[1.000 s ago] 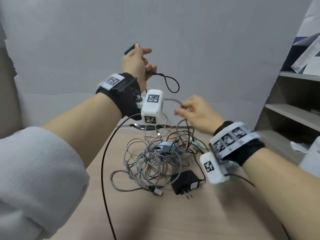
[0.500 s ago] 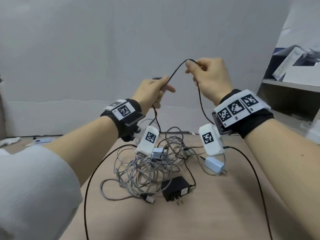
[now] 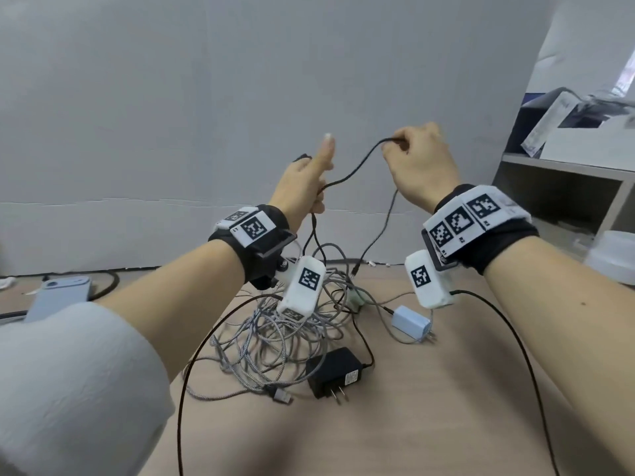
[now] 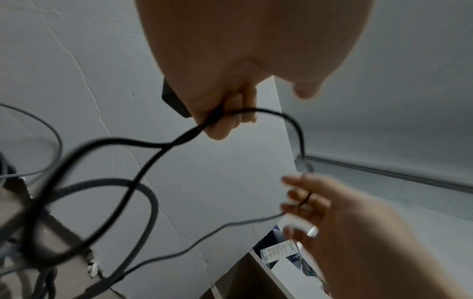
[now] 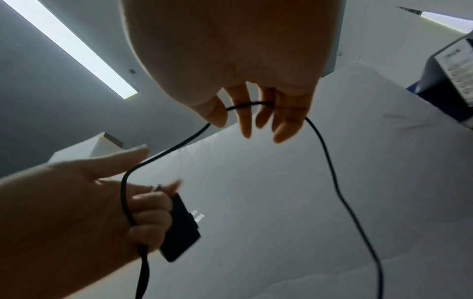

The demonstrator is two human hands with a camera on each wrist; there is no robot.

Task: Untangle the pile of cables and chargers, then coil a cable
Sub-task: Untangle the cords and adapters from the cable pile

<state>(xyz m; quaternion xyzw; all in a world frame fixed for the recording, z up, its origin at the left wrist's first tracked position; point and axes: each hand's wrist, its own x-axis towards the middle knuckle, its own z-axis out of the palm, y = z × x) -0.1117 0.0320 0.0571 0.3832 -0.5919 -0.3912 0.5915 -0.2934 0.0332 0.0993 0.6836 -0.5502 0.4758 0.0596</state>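
Observation:
My left hand [image 3: 309, 176] is raised over the table, fingers curled round a small black charger [image 5: 181, 226] and its thin black cable [image 3: 357, 170], thumb pointing up. To its right, my right hand [image 3: 415, 156] pinches the same cable at the top of an arc. From there the cable drops to a free plug end [image 3: 355, 269] above the tangled pile of grey braided cables [image 3: 275, 334]. In the left wrist view the charger [image 4: 174, 101] sticks out behind the fingers. A black adapter [image 3: 335, 371] and a light blue charger [image 3: 410, 322] lie by the pile.
A blue phone [image 3: 56, 297] lies at the left on the brown table [image 3: 429, 407]. At the right stand a shelf unit [image 3: 563, 187] with boxes and a white container [image 3: 615, 259]. A grey wall is close behind. Black wrist-camera leads trail over the table.
Both hands rose from the pile with the black cable. In the last half second they drew apart, lengthening the span between them, and the left thumb lifted.

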